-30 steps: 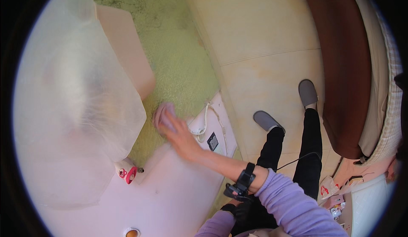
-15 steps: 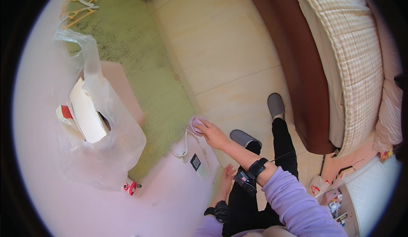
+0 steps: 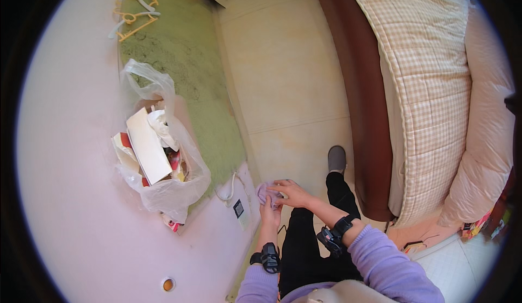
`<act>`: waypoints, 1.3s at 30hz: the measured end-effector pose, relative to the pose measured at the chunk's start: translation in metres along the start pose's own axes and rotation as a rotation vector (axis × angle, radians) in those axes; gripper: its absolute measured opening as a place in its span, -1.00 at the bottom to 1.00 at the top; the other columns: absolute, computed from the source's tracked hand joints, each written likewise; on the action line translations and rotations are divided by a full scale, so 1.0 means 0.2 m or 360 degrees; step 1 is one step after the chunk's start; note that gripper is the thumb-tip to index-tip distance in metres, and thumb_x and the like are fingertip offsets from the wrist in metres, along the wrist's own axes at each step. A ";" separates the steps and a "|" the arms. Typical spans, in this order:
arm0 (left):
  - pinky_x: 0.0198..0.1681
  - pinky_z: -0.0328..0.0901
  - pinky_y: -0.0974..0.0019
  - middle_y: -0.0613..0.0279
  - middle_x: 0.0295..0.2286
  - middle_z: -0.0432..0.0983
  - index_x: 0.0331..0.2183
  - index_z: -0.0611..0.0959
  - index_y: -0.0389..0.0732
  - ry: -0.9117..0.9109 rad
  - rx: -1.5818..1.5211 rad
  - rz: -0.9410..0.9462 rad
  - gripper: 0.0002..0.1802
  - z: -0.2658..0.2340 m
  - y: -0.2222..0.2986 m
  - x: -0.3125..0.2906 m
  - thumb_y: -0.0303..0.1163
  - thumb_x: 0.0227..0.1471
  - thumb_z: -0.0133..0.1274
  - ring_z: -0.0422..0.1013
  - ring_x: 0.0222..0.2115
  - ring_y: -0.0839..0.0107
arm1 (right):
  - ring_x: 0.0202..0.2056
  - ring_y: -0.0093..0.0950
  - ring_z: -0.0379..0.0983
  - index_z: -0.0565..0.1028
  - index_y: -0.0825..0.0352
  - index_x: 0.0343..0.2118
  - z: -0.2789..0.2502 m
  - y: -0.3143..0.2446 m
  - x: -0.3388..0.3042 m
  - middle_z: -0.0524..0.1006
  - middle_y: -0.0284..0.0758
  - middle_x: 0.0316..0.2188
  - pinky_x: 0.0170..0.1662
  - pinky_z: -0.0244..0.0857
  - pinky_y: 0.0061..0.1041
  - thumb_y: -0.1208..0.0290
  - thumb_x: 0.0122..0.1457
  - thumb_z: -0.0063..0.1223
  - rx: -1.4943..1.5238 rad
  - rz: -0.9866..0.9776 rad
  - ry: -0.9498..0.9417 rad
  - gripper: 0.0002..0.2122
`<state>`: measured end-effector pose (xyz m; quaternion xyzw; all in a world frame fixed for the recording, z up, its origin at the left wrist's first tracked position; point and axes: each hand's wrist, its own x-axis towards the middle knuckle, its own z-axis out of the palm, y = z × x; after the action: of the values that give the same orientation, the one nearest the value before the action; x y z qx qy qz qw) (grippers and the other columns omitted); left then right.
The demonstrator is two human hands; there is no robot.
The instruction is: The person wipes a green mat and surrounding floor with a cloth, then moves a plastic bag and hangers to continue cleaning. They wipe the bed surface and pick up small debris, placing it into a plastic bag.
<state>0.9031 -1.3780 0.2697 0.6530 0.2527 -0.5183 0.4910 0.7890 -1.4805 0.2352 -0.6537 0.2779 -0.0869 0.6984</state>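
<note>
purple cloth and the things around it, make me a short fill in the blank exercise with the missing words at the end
The left hand and the ____ hand both touch the crumpled cloth.
The plastic bag lies to the ____ of the cloth in the picture.
The slipper is coloured ____.

Missing words: right; left; grey

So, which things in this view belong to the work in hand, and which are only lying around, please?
In hand:
lilac cloth, gathered between the left hand and the right hand

Lying around:
clear plastic bag with a white box in it
yellow and white hangers
white cord
checked quilt
</note>
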 end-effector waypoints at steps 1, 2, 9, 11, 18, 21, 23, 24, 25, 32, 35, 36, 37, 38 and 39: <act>-0.06 0.34 0.11 0.19 -0.01 0.36 0.10 0.32 -0.06 0.0042 -0.0050 -0.0087 -0.57 0.05 0.00 -0.03 -0.14 0.26 -0.16 0.33 -0.01 0.24 | 0.05 0.01 0.29 0.40 0.07 0.10 -0.06 -0.02 -0.02 0.32 -0.03 0.12 0.11 0.21 -0.18 0.29 -0.07 0.21 0.0040 0.0000 -0.0026 -0.43; -0.04 0.33 0.14 0.19 -0.01 0.36 0.10 0.33 -0.06 -0.0129 -0.0180 -0.0099 -0.56 0.10 -0.01 -0.06 -0.12 0.26 -0.16 0.33 -0.01 0.26 | 0.05 0.02 0.29 0.40 0.04 0.11 -0.11 -0.04 -0.03 0.30 -0.03 0.14 0.11 0.20 -0.17 0.28 -0.07 0.21 0.0066 0.0035 -0.0071 -0.43; -0.11 0.30 0.31 0.28 -0.10 0.40 0.04 0.39 -0.05 -0.0363 -0.0464 -0.0201 -0.57 0.43 -0.07 -0.13 -0.07 0.21 -0.08 0.34 -0.18 0.44 | 0.10 0.01 0.24 0.36 -0.01 0.14 -0.42 -0.11 -0.03 0.25 -0.07 0.19 0.17 0.12 -0.18 0.39 -0.10 0.23 -0.0321 0.0073 -0.0268 -0.37; -0.15 0.32 0.28 0.26 -0.11 0.41 0.02 0.40 -0.03 -0.0398 -0.0474 -0.0194 -0.62 0.49 -0.05 -0.10 -0.16 0.20 -0.05 0.35 -0.18 0.40 | 0.08 -0.02 0.28 0.34 0.07 0.16 -0.52 -0.14 0.00 0.28 -0.06 0.17 0.13 0.18 -0.22 0.39 -0.07 0.23 -0.0367 0.0161 -0.0332 -0.37; -0.30 0.36 0.17 0.18 -0.13 0.40 0.00 0.39 -0.02 0.0103 -0.0500 0.0004 -0.64 0.67 0.22 0.29 -0.46 0.16 -0.05 0.40 -0.21 0.18 | -0.03 -0.24 0.45 0.19 0.24 0.23 -0.99 -0.26 0.25 0.46 -0.11 0.00 -0.05 0.39 -0.38 0.36 0.12 0.16 0.0031 0.0453 -0.0051 -0.39; -0.27 0.37 0.12 0.18 -0.14 0.40 -0.03 0.40 -0.05 0.0241 -0.0513 0.0024 -0.66 0.64 0.41 0.49 -0.51 0.14 -0.08 0.40 -0.19 0.20 | -0.11 -0.34 0.51 0.36 0.32 0.10 -1.28 -0.19 0.35 0.51 -0.15 -0.08 -0.09 0.42 -0.44 0.46 0.17 0.06 -0.0152 0.0616 0.0399 -0.59; -0.23 0.37 0.11 0.18 -0.13 0.40 -0.03 0.40 -0.07 0.0273 -0.0597 0.0039 -0.65 0.67 0.52 0.60 -0.54 0.12 -0.10 0.40 -0.17 0.21 | -0.17 -0.33 0.53 0.42 0.35 0.02 -1.52 -0.14 0.41 0.54 -0.12 -0.15 -0.13 0.42 -0.43 0.47 0.17 0.04 -0.0404 0.0621 0.0616 -0.66; -0.20 0.37 0.10 0.17 -0.12 0.40 -0.02 0.40 -0.08 0.0274 -0.0650 0.0050 -0.63 0.70 0.57 0.63 -0.56 0.12 -0.11 0.40 -0.16 0.21 | -0.20 -0.30 0.54 0.44 0.36 0.00 -1.62 -0.14 0.44 0.54 -0.09 -0.19 -0.17 0.43 -0.43 0.47 0.17 0.03 -0.0513 0.0619 0.0720 -0.68; -0.18 0.37 0.10 0.17 -0.11 0.40 -0.01 0.40 -0.09 0.0348 -0.0693 0.0021 -0.61 0.74 0.59 0.64 -0.57 0.11 -0.12 0.39 -0.15 0.21 | -0.18 -0.35 0.53 0.43 0.36 0.01 -1.72 -0.14 0.47 0.55 -0.14 -0.18 -0.13 0.41 -0.44 0.49 0.18 0.02 -0.0462 0.0596 0.0769 -0.68; -0.01 0.30 0.15 0.15 -0.01 0.34 0.06 0.36 -0.18 -0.0366 -0.0650 -0.0178 -0.63 1.54 0.41 0.59 -0.44 0.22 -0.13 0.33 -0.03 0.27 | 0.16 -0.32 0.23 0.30 0.14 0.19 -1.88 -0.20 0.71 0.20 -0.18 0.22 0.03 0.32 -0.42 0.33 0.17 0.12 0.0029 0.0464 -0.0128 -0.49; 0.14 0.17 0.09 0.19 0.06 0.29 0.13 0.30 -0.16 -0.0625 -0.0713 -0.0467 -0.50 1.77 0.36 0.52 -0.19 0.23 -0.11 0.23 0.09 0.27 | -0.03 -0.14 0.41 0.36 0.18 0.12 -1.83 -0.09 0.74 0.31 -0.13 0.12 -0.02 0.34 -0.34 0.45 0.06 0.15 -0.0158 0.0402 -0.0227 -0.50; 0.16 0.13 0.08 0.18 0.10 0.24 0.16 0.26 -0.15 -0.0645 -0.0660 -0.0513 -0.46 1.80 0.36 0.51 -0.15 0.23 -0.12 0.20 0.12 0.26 | -0.06 -0.12 0.43 0.41 0.21 0.06 -1.86 -0.03 0.75 0.35 -0.13 0.08 -0.03 0.35 -0.33 0.55 0.03 0.10 -0.0302 0.0349 -0.0133 -0.54; 0.19 0.10 0.07 0.17 0.14 0.20 0.19 0.22 -0.14 -0.0599 -0.0588 -0.0585 -0.42 1.82 0.36 0.49 -0.11 0.24 -0.14 0.16 0.15 0.26 | -0.09 -0.10 0.43 0.45 0.23 -0.01 -1.94 0.02 0.77 0.38 -0.15 0.05 -0.04 0.35 -0.31 0.63 -0.03 0.05 -0.0537 0.0335 -0.0189 -0.56; 0.21 0.07 0.07 0.16 0.18 0.15 0.22 0.18 -0.12 -0.0549 -0.0514 -0.0654 -0.38 1.82 0.36 0.48 -0.07 0.24 -0.16 0.12 0.19 0.25 | -0.11 -0.09 0.43 0.49 0.25 -0.08 -2.06 0.07 0.80 0.41 -0.16 0.01 -0.05 0.36 -0.29 0.71 -0.09 0.00 -0.0812 0.0409 -0.0260 -0.57; 0.26 0.00 0.10 0.11 0.26 -0.04 0.27 0.07 -0.14 -0.0635 -0.0293 -0.0551 -0.32 1.80 0.36 0.47 -0.02 0.26 -0.24 -0.04 0.27 0.23 | -0.06 -0.16 0.42 0.52 0.25 -0.16 -2.19 0.10 0.83 0.42 -0.25 0.00 -0.07 0.37 -0.31 0.69 -0.11 -0.03 -0.1140 0.0435 -0.0189 -0.62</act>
<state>0.8399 -1.7480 0.2177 0.4377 0.3049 -0.6877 0.4924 0.7016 -1.9370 0.1742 -0.8171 0.3344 0.1475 0.4459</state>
